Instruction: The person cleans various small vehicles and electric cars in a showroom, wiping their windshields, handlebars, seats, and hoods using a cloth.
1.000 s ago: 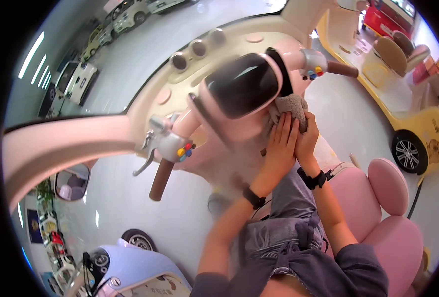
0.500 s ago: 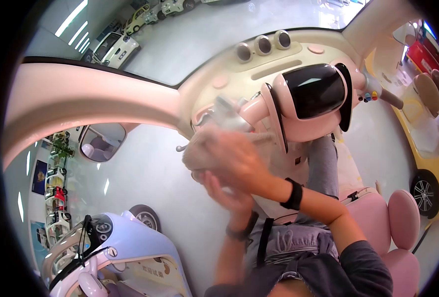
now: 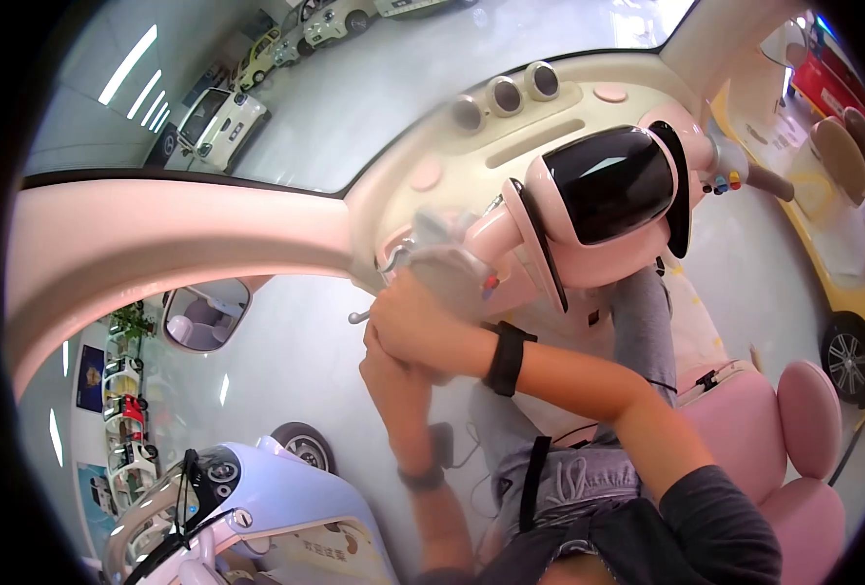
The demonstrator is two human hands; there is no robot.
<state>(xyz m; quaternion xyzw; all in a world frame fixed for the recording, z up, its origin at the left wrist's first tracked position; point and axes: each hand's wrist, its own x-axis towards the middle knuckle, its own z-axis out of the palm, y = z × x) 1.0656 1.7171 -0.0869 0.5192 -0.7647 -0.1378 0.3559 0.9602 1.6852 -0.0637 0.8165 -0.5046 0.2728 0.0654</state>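
Observation:
My right hand (image 3: 415, 322) is closed around the place where the left handlebar grip lies, just below the blurred grey switch housing (image 3: 447, 278) with its red and blue buttons. Directly under it, my left hand (image 3: 392, 375) is curled and pressed against the right one; what its fingers hold is hidden. The ball end of a brake lever (image 3: 357, 317) sticks out beyond the hands. Farther right, the dark glossy display (image 3: 613, 185) sits in the pink handlebar pod, and the right handlebar grip (image 3: 771, 184) stands untouched.
I sit in a small pink vehicle with a cream dashboard (image 3: 540, 122) and pink seats (image 3: 725, 419). A side mirror (image 3: 203, 317) is at the left. Outside stand a light-blue vehicle (image 3: 286, 497), a yellow one (image 3: 857, 390) and a white car (image 3: 223, 127).
My hands were apart and blurred around a beige, cloth-like shape; now they are closed together, and that shape is no longer plainly visible. The view has shifted slightly.

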